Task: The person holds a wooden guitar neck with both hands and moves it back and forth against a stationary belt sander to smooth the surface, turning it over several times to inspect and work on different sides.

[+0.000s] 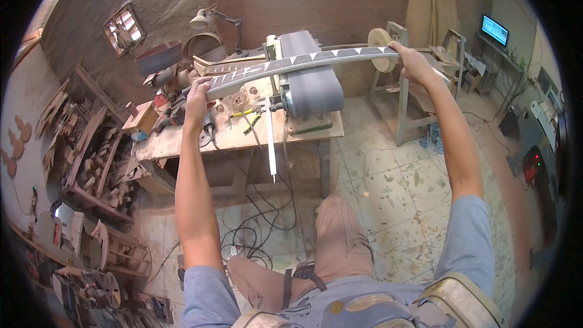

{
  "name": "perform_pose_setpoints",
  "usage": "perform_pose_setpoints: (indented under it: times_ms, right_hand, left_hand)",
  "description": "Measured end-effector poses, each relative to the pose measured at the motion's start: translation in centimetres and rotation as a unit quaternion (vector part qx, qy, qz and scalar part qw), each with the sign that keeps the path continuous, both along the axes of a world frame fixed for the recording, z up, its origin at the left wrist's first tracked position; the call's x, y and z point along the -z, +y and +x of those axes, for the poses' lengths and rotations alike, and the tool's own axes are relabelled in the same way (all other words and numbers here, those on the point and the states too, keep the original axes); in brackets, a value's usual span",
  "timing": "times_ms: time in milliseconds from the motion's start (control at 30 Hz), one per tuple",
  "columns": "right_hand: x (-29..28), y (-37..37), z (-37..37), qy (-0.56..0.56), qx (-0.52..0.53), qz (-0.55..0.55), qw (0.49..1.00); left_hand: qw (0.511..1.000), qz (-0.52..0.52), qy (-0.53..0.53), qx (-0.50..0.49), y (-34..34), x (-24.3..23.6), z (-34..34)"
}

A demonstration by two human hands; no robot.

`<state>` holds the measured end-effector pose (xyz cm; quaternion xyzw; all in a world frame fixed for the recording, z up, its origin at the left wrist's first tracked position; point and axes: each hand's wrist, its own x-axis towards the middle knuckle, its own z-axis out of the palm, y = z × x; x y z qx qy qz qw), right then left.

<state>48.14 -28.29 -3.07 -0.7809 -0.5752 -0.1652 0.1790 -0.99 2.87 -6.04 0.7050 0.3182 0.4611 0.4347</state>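
I hold a long, narrow dark strip with pale triangular inlays (303,62), like a fretboard, across the grey belt (311,82) of a belt sander. My left hand (198,95) grips the strip's wider left end. My right hand (412,61) grips its narrow right end. The strip's middle lies on or just over the belt; contact cannot be judged. The sander stands on a wooden workbench (182,141) in front of me.
A desk lamp (200,20), yellow-handled pliers (246,113) and small wooden parts sit on the bench. Cables (255,225) trail on the tiled floor. Wood offcuts fill racks at left (85,152). A wooden frame stand (407,103) and a lit screen (495,29) are at right.
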Motion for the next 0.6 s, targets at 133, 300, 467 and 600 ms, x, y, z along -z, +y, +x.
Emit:
perform_pose_setpoints:
  times_ms: [133, 300, 467, 600]
  right_hand:
    - [1.3, 2.4, 2.2, -0.126, 0.029, 0.057, 0.99]
    - [0.7, 4.8, -0.8, -0.121, 0.017, 0.03, 0.992]
    - [0.3, 6.7, -4.4, -0.152, -0.009, -0.005, 0.988]
    - [0.3, 8.2, -6.0, -0.14, -0.025, -0.012, 0.99]
  left_hand:
    - [0.999, -0.001, 0.039, -0.003, 2.3, 0.0, 1.1]
    - [0.998, -0.01, 0.048, -0.027, 2.4, -0.7, -1.3]
    - [0.996, -0.028, 0.048, -0.066, 4.2, -0.8, -4.8]
    - [0.992, -0.037, 0.072, -0.093, 5.8, -1.5, -7.7]
